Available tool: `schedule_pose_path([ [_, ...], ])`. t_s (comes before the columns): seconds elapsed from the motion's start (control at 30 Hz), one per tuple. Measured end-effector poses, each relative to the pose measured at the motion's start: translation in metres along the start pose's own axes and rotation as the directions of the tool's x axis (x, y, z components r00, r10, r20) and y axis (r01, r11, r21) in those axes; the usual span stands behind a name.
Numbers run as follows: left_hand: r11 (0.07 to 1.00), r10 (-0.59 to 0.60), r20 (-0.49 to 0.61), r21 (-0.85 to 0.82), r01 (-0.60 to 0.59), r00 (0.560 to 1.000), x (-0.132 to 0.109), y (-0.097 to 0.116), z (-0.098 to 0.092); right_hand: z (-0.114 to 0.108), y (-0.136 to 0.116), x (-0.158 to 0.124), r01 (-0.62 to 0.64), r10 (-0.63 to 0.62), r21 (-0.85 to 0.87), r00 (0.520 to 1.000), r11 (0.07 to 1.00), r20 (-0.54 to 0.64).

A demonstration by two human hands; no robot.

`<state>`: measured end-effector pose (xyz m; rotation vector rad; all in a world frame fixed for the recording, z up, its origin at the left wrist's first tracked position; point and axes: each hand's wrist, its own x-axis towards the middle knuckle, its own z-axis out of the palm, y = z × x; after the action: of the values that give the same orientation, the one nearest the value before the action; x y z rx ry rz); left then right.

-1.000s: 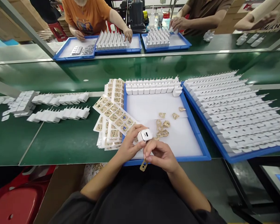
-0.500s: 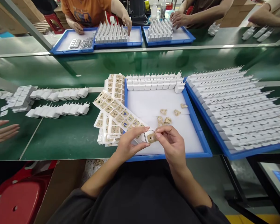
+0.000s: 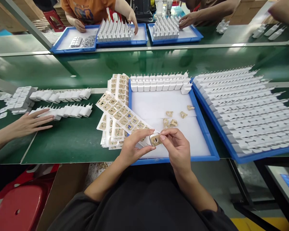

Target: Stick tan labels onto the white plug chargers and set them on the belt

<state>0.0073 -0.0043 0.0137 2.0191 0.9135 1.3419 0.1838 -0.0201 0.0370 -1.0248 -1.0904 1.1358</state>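
My left hand (image 3: pixel 133 147) grips a small white plug charger (image 3: pixel 150 140) between thumb and fingers, over the near edge of a blue-rimmed tray (image 3: pixel 209 138). Its port end faces me, and a tan sticker (image 3: pixel 155 140) with cut-outs lies against that face. The right hand (image 3: pixel 179 148) pinches the sticker's right edge between thumb and forefinger. Under and left of my left hand are sheets of tan stickers (image 3: pixel 120 115). Several crumpled tan pieces (image 3: pixel 173 123) lie inside the tray, just beyond my right hand.
Upright chargers (image 3: pixel 159 84) line the tray's far end. On the right, a second tray (image 3: pixel 240 158) is full of chargers. Rows of chargers (image 3: pixel 73 110) stand at left, where another person's hand (image 3: pixel 32 123) reaches in. Co-workers handle trays (image 3: pixel 73 49) across the bench.
The other person's hand at left has moved right and forward to the near row of chargers. The sticker now sits more squarely over the charger's face, with a port showing through. My hands have barely moved.
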Motion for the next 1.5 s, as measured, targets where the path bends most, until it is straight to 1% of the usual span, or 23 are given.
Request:
schedule_pose_path([
  [0.17,1.0,-0.005,-0.009,0.008,0.005,1.0,0.0,0.001,0.001,0.001,-0.001,-0.001,0.012,-0.012,-0.03,1.0,0.999,0.002],
  [0.37,1.0,-0.001,-0.009,0.029,0.001,1.0,0.0,0.003,0.001,0.005,0.001,0.0,0.076,-0.083,-0.127,0.995,0.989,-0.051],
  [0.63,0.998,0.011,-0.015,0.068,-0.01,1.0,0.001,0.004,0.001,0.007,0.004,-0.002,0.121,-0.137,-0.217,0.989,0.969,-0.062],
  [0.7,0.997,0.013,-0.02,0.079,-0.012,1.0,0.001,0.004,0.002,0.009,0.004,-0.003,0.147,-0.171,-0.278,0.983,0.949,-0.061],
  [0.8,0.998,0.012,-0.042,0.07,-0.009,0.999,-0.002,0.003,0.003,0.01,0.005,-0.003,0.23,-0.274,-0.406,0.96,0.884,-0.052],
  [0.87,0.999,-0.006,-0.07,0.031,0.008,0.998,-0.005,0.0,0.005,0.01,0.005,-0.001,0.245,-0.293,-0.431,0.955,0.868,-0.047],
  [0.93,0.999,-0.036,-0.09,-0.015,0.034,0.995,-0.008,-0.003,0.006,0.009,0.005,0.001,0.195,-0.21,-0.368,0.978,0.909,0.0],
  [1.0,0.997,-0.061,-0.102,-0.044,0.056,0.993,-0.011,-0.007,0.006,0.005,0.005,0.004,0.103,-0.079,-0.264,0.992,0.959,0.103],
  [1.07,0.996,-0.061,-0.106,-0.064,0.055,0.993,-0.012,-0.009,0.005,0.001,0.005,0.007,0.009,0.021,-0.145,0.979,0.989,0.204],
  [1.13,0.997,-0.024,-0.109,-0.08,0.015,0.994,-0.012,-0.011,0.004,-0.001,0.006,0.009,-0.064,0.069,-0.027,0.969,0.998,0.235],
  [1.2,0.996,0.053,-0.118,-0.062,-0.06,0.992,-0.009,-0.011,0.004,-0.001,0.008,0.009,-0.102,0.089,0.052,0.972,0.993,0.215],
  [1.3,0.986,0.168,-0.118,0.042,-0.164,0.979,-0.004,-0.009,0.004,0.005,0.009,0.009,-0.102,0.092,0.076,0.987,0.992,0.134],
  [1.4,0.963,0.235,-0.099,0.157,-0.218,0.967,-0.002,-0.007,0.005,0.012,0.009,0.009,-0.092,0.086,0.078,0.993,0.993,0.08],
  [1.5,0.938,0.283,-0.092,0.233,-0.256,0.955,-0.002,-0.005,0.005,0.016,0.011,0.007,-0.086,0.079,0.11,0.995,0.99,0.067],
])
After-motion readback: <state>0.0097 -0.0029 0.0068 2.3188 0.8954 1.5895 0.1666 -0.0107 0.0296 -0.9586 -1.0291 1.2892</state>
